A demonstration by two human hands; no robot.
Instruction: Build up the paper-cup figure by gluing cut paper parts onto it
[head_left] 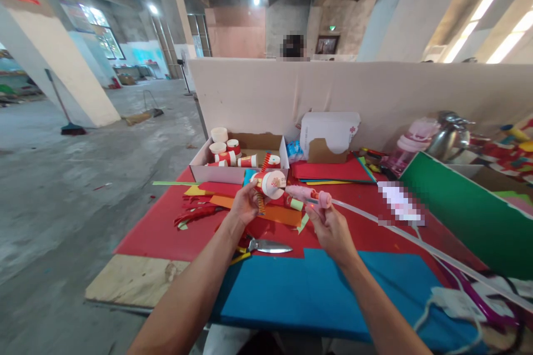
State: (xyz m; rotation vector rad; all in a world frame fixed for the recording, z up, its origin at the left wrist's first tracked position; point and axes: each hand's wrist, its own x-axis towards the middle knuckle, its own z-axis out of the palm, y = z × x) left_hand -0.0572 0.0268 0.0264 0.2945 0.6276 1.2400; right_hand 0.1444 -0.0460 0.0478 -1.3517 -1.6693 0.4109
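Observation:
My left hand [246, 203] is closed around a paper cup [270, 184] lying on its side, with its white end toward the right. Folded orange-red paper strips [265, 162] stick out above and below the cup. My right hand [330, 231] grips a pink hot glue gun [310, 195], whose nozzle points left and is close to the cup; whether they touch I cannot tell. A long, whitish glue stick [387, 227] runs out of the gun's back toward the lower right. Below the hands lie scissors [270, 246] with yellow handles, partly hidden by my left forearm.
A cardboard box [216, 173] with several paper cups stands behind my left hand. Coloured paper strips [275, 214] lie on the red sheet. At the right are a green board [466, 216], a pink bottle [412, 141], a metal kettle [449, 136] and a power strip [458, 304].

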